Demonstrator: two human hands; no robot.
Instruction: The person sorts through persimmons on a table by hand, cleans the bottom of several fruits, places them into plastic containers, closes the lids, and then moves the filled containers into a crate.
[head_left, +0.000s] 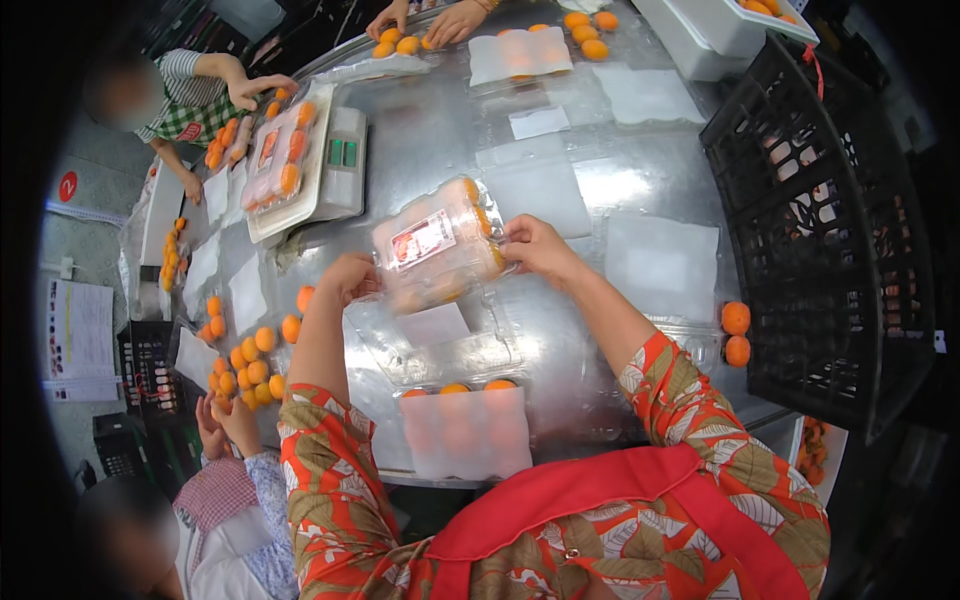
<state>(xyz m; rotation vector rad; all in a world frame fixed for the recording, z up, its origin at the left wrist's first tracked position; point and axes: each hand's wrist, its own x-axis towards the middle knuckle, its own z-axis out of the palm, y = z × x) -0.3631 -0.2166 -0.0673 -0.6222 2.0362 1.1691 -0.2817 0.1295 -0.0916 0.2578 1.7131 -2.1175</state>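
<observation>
My left hand (352, 277) and my right hand (534, 246) grip opposite ends of a closed clear plastic clamshell box (442, 244) of orange fruit, held tilted above the metal table. White padding covers the fruit inside, and a printed label lies on top. Below it, an open clamshell (450, 352) holds a white paper slip (433, 325). Nearest my body stands a tray of orange fruit under a white foam sheet (466, 435). Beyond the held box, a similar packed clamshell (277, 161) rests on a weighing scale (343, 161).
A black plastic crate (810, 300) stands at the right edge, two orange fruits (736, 334) beside it. White foam sheets (661, 266) lie on open clamshells. Loose orange fruits (251, 367) lie at the left. Co-workers' hands are at the left and far edges. A white foam box (694, 37) is at the far right.
</observation>
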